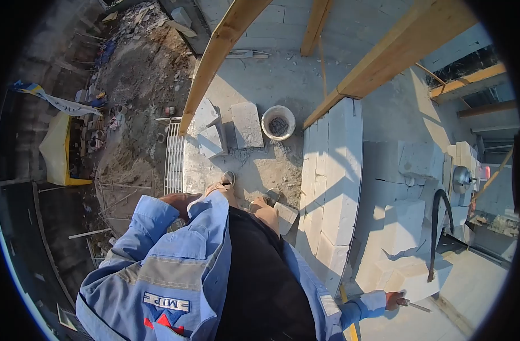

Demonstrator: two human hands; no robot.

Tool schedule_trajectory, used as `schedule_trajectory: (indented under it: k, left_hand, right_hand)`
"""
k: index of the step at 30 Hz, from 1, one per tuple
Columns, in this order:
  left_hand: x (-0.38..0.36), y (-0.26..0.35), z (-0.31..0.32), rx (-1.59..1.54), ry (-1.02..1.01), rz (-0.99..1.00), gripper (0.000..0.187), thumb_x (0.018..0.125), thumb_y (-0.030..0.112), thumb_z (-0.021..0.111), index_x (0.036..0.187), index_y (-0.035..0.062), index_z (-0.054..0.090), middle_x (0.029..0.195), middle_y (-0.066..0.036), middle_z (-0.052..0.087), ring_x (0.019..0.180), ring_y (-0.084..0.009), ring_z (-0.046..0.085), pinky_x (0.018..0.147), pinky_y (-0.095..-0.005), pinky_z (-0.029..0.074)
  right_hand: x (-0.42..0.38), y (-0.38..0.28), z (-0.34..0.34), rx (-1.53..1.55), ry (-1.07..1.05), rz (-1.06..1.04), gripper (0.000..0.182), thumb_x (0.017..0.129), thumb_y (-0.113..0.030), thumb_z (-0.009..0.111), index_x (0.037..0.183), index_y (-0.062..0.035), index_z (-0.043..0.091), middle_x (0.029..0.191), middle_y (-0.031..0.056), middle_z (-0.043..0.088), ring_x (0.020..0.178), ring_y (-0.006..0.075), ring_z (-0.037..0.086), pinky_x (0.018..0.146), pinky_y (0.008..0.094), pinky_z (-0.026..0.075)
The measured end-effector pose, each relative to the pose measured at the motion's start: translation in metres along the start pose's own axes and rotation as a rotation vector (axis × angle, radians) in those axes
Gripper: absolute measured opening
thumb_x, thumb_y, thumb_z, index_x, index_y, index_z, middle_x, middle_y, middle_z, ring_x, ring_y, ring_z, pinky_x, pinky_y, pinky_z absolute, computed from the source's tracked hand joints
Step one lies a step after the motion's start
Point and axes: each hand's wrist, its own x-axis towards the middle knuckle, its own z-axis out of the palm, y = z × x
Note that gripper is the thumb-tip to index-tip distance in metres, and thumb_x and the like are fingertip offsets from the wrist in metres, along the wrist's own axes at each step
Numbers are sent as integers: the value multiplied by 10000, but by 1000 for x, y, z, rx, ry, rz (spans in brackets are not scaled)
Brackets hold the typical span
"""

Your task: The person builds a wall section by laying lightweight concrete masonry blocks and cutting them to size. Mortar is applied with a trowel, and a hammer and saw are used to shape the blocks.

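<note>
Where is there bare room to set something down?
The floor between the bucket and the far wall looks mostly bare, as does the white wall's top right of the bucket. Left of the bucket is crowded with loose blocks.

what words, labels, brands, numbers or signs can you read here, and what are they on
"MIP", as the letters look from this angle: on the jacket logo, above the red shapes.
Banner: dark lettering on white, too small and blurred to read.
Pale patch on the jacket's right side: no text can be made out.
No numbers or signs can be read.
</note>
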Motion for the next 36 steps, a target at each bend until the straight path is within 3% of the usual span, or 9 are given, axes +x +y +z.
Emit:
schedule_trajectory:
  k: [2,5,8,11,16,17,25,30,36]
  left_hand:
    - [-9,-14,-3,-3,-18,-5,856,750,265,787,1486,67,396,1385,-213,548,1208,-365,581,995,-429,481]
    - [27,-37,-24,29,101,-111,881,752,289,773,1502,62,370,1437,-221,499,1240,-380,558,1007,-414,486]
    - [65,-61,-31,-24,158,54,829,789,350,755,1482,60,403,1401,-224,532,1219,-385,570,1011,-424,478]
    - [97,-84,-13,13,-33,116,754,832,422,712,1457,90,449,1346,-221,577,1193,-388,586,1010,-430,470]
    - [138,-143,80,28,-535,488,459,863,437,631,1175,107,701,1165,-151,681,1072,-330,640,961,-429,484]
    - [135,-144,79,-57,-600,465,436,859,411,642,1158,100,705,1158,-146,686,1057,-327,644,936,-426,491]
    - [134,-163,93,162,-643,531,351,889,358,585,1082,79,673,1003,-164,698,981,-347,658,873,-442,490]
    - [121,-137,90,-12,-548,226,332,934,347,557,1124,77,600,985,-198,681,973,-366,656,828,-461,493]
    - [109,-127,83,-284,-377,424,321,958,335,550,984,30,646,921,-192,683,858,-325,668,774,-446,503]
  right_hand:
    - [-199,-58,-56,97,8,139,446,912,-388,664,888,53,605,735,217,668,534,308,661,538,397,563]
    - [-289,-86,-88,246,73,390,452,911,-391,667,879,55,603,697,208,663,492,300,651,510,388,562]
    - [-379,-94,-54,279,113,149,486,891,-402,734,852,31,517,595,95,501,300,215,477,289,336,407]
    - [-485,-92,-43,168,-224,217,429,908,-385,722,799,-11,545,634,77,530,524,174,506,490,343,444]
    - [-646,-24,-49,-198,-750,-165,483,845,-493,740,845,-34,590,710,125,630,676,271,630,642,401,477]
    - [-656,-58,-64,-349,-1067,5,550,833,-549,689,952,-13,649,881,221,686,879,425,671,744,485,512]
    - [-738,-43,-68,-566,-1214,115,452,756,-403,753,1026,-47,688,973,226,703,956,428,667,811,504,524]
    - [-750,-18,-67,-598,-1192,141,393,758,-330,703,1028,-46,666,1005,219,700,973,409,670,824,493,532]
    - [-742,6,-97,-476,-1178,206,428,683,-309,772,941,14,661,850,245,691,822,411,689,676,470,523]
